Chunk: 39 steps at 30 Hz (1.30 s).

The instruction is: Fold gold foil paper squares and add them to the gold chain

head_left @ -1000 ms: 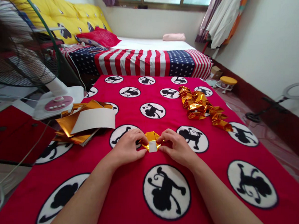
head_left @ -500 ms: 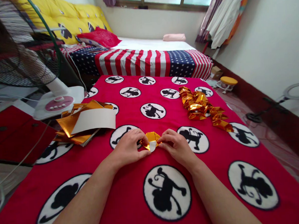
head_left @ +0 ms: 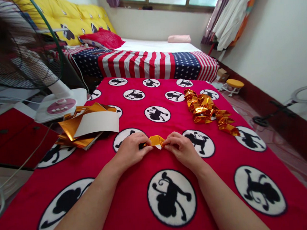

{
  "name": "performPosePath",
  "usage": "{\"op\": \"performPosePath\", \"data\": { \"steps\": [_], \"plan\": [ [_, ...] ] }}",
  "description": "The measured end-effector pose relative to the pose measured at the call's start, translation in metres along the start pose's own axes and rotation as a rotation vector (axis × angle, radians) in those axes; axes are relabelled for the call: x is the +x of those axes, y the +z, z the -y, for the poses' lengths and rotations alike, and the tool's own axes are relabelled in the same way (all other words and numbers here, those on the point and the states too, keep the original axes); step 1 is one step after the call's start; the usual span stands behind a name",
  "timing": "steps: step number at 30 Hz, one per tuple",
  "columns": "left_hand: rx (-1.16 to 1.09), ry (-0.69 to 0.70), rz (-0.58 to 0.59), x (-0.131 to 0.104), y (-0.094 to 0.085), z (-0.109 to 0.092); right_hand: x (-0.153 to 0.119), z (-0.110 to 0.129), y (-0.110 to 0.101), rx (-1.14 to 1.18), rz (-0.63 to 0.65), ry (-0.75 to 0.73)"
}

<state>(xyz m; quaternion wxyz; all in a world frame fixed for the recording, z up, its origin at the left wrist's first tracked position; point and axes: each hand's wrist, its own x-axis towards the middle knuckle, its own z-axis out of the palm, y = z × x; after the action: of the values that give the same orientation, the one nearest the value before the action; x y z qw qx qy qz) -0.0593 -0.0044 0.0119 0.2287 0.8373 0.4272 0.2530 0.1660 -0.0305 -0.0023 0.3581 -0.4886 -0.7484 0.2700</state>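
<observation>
A small folded piece of gold foil paper (head_left: 156,140) sits at the middle of the red cloth, a bit of its white underside showing at the near edge. My left hand (head_left: 133,147) pinches its left end between thumb and fingers. On the opposite end, the fingertips of my right hand (head_left: 180,146) are closed in the same way. Several finished-looking gold foil folded shapes (head_left: 201,107) lie in a loose heap at the right. To the left is a stack of flat gold foil sheets (head_left: 68,129), with a white sheet face (head_left: 99,122) on top.
The red cloth (head_left: 138,206) with monkey prints covers the surface before me. A fan (head_left: 61,103) stands at the left beside the foil stack. Beyond are a bed (head_left: 140,63), a yellow stool (head_left: 235,83) and a ring-shaped stand (head_left: 305,94) near the right wall.
The white patch on the near side of the foil piece has shrunk, and more gold faces up. My left thumb has shifted slightly up; both hands keep their pinch.
</observation>
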Motion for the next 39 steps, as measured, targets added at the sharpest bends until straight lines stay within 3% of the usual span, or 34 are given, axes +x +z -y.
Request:
{"op": "performPosePath", "data": {
  "steps": [12,22,39],
  "plan": [
    [0.014,-0.049,-0.096,-0.001,0.006,0.003,0.009,0.001,0.007,-0.064,-0.094,0.071],
    [0.096,-0.148,-0.136,0.002,0.01,-0.002,0.011,-0.002,0.016,-0.127,-0.153,0.225],
    [0.149,-0.271,-0.21,0.006,0.019,-0.005,0.018,0.017,0.014,-0.378,-0.117,0.354]
  ]
}}
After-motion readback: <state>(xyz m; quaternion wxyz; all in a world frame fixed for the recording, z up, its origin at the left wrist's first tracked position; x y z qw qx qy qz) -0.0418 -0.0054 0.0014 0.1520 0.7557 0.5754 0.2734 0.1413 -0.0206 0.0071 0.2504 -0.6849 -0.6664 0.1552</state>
